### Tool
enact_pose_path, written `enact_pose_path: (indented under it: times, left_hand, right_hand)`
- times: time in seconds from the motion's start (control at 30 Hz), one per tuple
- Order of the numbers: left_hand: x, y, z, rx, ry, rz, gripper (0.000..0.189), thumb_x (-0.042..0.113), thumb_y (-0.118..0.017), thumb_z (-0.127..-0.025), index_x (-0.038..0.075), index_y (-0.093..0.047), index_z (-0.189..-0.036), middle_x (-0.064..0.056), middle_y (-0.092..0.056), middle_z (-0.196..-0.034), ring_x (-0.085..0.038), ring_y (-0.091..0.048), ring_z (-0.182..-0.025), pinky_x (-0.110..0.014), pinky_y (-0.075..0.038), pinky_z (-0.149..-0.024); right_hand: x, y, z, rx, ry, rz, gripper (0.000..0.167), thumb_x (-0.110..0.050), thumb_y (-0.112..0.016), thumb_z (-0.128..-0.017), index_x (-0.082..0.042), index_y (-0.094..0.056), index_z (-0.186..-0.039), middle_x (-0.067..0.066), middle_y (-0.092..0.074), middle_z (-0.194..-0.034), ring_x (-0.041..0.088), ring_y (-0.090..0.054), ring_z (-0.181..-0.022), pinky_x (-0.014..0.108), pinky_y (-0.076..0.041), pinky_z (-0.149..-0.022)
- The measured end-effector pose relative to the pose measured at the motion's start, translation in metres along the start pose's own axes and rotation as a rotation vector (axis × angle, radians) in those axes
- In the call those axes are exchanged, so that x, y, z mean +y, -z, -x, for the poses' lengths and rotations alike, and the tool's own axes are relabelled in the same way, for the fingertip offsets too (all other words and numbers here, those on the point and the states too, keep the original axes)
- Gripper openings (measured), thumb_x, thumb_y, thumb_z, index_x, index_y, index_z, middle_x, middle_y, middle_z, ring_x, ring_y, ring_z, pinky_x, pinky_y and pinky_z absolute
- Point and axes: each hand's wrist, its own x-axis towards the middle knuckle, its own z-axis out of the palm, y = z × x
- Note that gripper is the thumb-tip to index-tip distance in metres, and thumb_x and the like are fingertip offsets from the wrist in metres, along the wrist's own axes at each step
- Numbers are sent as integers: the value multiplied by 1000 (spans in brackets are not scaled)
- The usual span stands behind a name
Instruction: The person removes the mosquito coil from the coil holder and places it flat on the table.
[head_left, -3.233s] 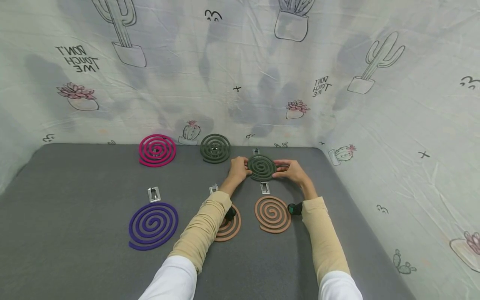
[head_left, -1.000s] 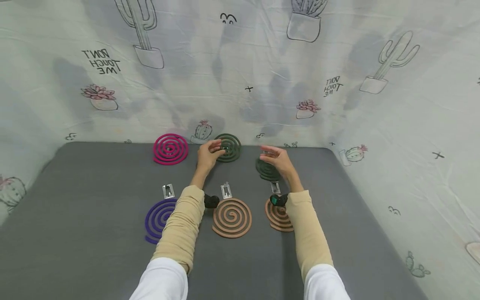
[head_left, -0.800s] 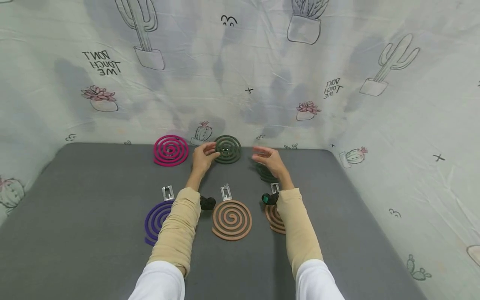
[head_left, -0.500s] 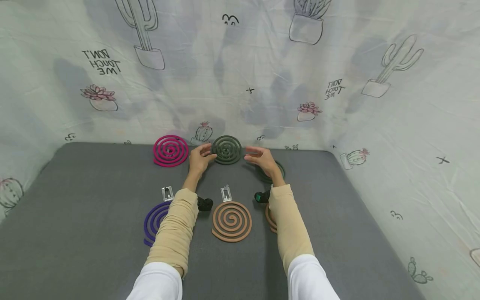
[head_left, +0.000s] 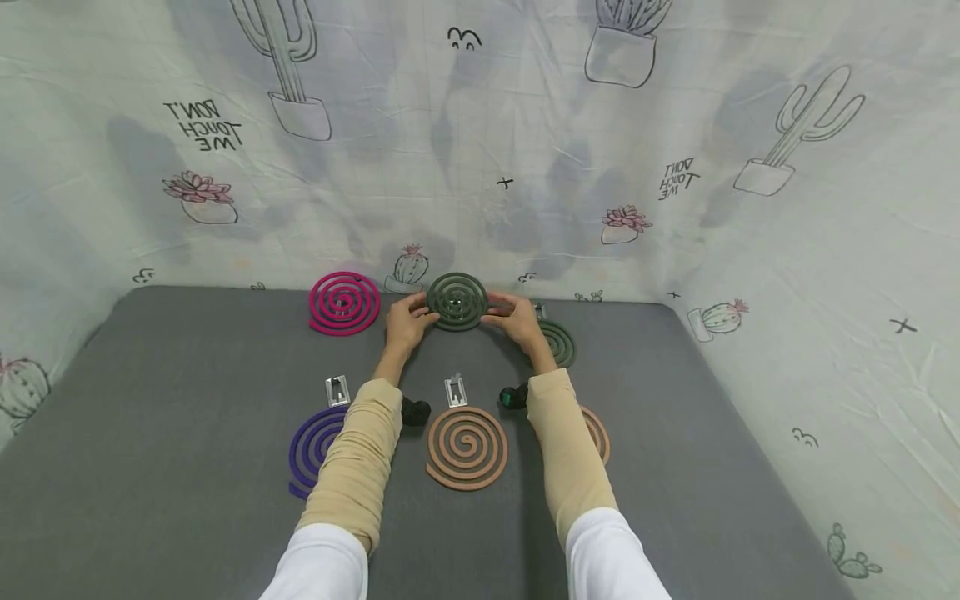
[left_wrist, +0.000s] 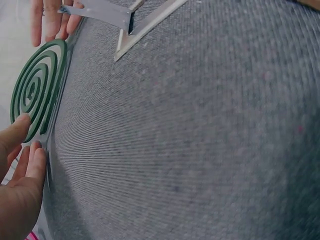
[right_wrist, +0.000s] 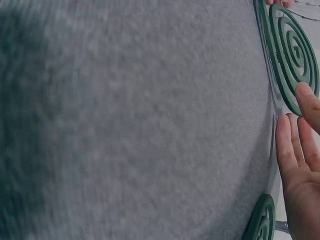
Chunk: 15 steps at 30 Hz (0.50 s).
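A dark green mosquito coil (head_left: 457,292) at the back middle is between my hands, a metal piece showing through its centre. My left hand (head_left: 406,323) pinches its left edge, thumb on the near face and fingers behind, as the left wrist view shows on the coil (left_wrist: 37,85). My right hand (head_left: 519,321) pinches the right edge; in the right wrist view its thumb overlaps the rim of the coil (right_wrist: 295,55). A second green coil (head_left: 558,342) lies partly hidden behind my right wrist.
A pink coil (head_left: 344,302) sits at the back left. Purple (head_left: 307,450) and two tan coils (head_left: 467,447) (head_left: 596,433) lie nearer, partly behind the sleeves. Small metal stands (head_left: 337,390) (head_left: 455,390) rest on the grey tabletop (head_left: 187,458); a patterned cloth (head_left: 480,125) hangs behind.
Both hands have let go of the right-hand green coil and moved left to the middle green coil. They have closed in on its edges from either side.
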Motion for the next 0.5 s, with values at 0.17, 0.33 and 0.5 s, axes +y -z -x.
enact_pose_path:
  times: [0.17, 0.33, 0.5]
  left_hand:
    - [-2, -2, 1, -10, -14, -24, 51, -4, -67, -87, -7, -49, -136, -25, -50, -136, -35, -55, -119, -39, -50, -96]
    - [-3, -4, -1, 5, -37, -28, 48, -6, -66, -87, -8, -51, -133, -26, -52, -132, -35, -57, -116, -38, -51, -94]
    - [-4, -7, -4, 93, -77, -52, 38, -6, -65, -87, -9, -58, -124, -25, -60, -122, -36, -62, -108, -40, -54, -90]
  right_hand:
    - [-3, -5, -1, 26, -28, 45, 61, 1, -73, -82, -2, -50, -139, 19, -55, -130, 31, -61, -109, 35, -54, -88]
    - [-2, -7, -3, 56, -20, 76, 61, 1, -74, -81, -3, -51, -137, 18, -57, -125, 29, -63, -104, 35, -55, -85]
    - [-1, -8, -3, 67, 1, 49, 60, 2, -74, -80, -5, -53, -136, 18, -58, -123, 29, -63, -102, 35, -55, -83]
